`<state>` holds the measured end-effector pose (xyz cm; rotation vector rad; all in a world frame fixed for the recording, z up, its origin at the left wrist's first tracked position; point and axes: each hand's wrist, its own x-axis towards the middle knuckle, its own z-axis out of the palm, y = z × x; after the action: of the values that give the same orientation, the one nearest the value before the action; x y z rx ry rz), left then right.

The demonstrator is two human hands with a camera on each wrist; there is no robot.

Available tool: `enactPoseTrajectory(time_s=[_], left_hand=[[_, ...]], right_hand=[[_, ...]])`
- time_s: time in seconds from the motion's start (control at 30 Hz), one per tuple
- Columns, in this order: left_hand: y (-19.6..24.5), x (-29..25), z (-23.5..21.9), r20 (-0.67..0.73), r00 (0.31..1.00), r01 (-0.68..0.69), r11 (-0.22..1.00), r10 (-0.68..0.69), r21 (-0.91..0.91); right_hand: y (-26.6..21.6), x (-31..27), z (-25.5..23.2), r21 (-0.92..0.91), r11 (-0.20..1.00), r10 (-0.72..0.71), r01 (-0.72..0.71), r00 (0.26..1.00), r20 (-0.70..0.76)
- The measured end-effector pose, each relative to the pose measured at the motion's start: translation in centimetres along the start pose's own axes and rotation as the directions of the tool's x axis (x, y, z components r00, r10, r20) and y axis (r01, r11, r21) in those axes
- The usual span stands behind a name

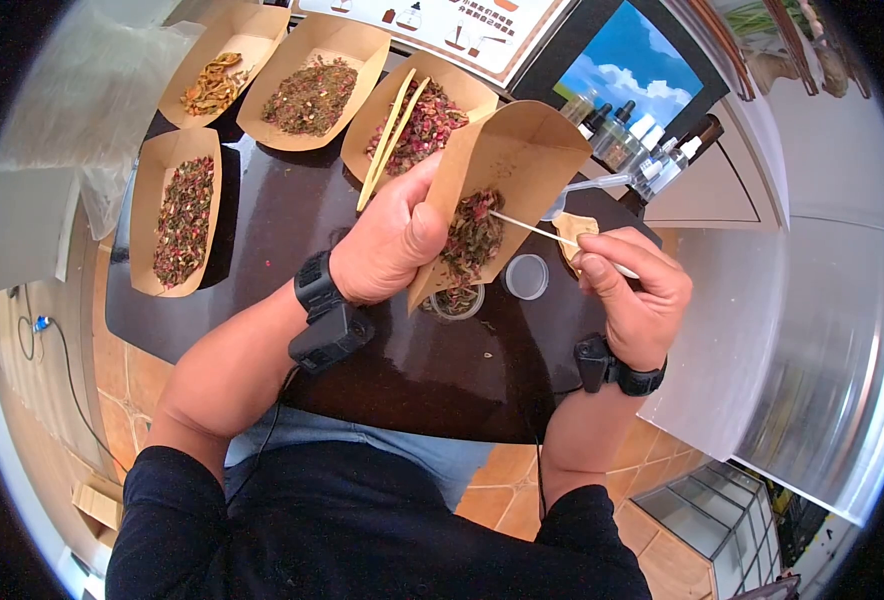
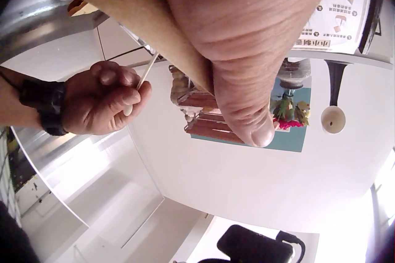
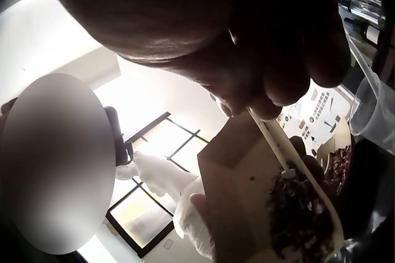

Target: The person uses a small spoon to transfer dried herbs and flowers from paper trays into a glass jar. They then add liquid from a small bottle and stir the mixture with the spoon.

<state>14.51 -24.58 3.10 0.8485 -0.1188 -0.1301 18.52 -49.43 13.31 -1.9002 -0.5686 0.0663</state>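
My left hand (image 1: 390, 238) grips a brown paper tray (image 1: 532, 148) by its side and holds it tilted over the table. Dried petals and leaves (image 1: 474, 238) lie heaped toward its low end. Between thumb and fingers, my right hand (image 1: 634, 292) pinches a thin white stick (image 1: 534, 229), whose tip reaches into the heap. A small round clear tub (image 1: 475, 309) stands under the tray's lower corner, partly hidden, with dried bits in it. Beside the tub lies a round clear lid (image 1: 526, 277).
Paper trays of dried petals (image 1: 307, 95), orange pieces (image 1: 214, 85) and mixed leaves (image 1: 184, 220) stand left and behind. Yellow tweezers (image 1: 394, 135) lie across another tray. Small bottles (image 1: 637, 145) crowd the back right, near a clear plastic cup (image 3: 373, 112).
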Motion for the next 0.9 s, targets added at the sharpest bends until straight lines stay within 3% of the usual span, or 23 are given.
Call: enactPoseTrajectory(time_s=[0.17, 0.37, 0.47, 0.7, 0.9], left_hand=[[0.1, 0.0, -0.1, 0.018, 1.0, 0.002, 1.0, -0.003, 0.007], [0.1, 0.2, -0.1, 0.031, 0.999, -0.009, 1.0, 0.009, 0.017], [0.0, 0.1, -0.2, 0.02, 1.0, -0.008, 1.0, 0.007, 0.013], [-0.3, 0.1, -0.4, 0.064, 0.996, -0.063, 0.997, 0.06, 0.045], [-0.1, 0.1, -0.4, 0.064, 0.995, -0.078, 0.995, 0.074, 0.062]], right_hand=[[0.2, -0.1, -0.5, -0.053, 0.998, -0.015, 0.019, 0.997, 0.082], [-0.2, -0.3, -1.0, -0.009, 0.998, 0.064, -0.064, 0.997, 0.044], [0.0, -0.1, -0.9, -0.072, 0.997, -0.003, 0.012, 0.993, 0.114], [-0.5, -0.3, -1.6, -0.05, 0.998, 0.044, -0.04, 0.996, 0.074], [-0.9, -0.1, -0.8, -0.092, 0.994, 0.07, -0.056, 0.986, 0.154]])
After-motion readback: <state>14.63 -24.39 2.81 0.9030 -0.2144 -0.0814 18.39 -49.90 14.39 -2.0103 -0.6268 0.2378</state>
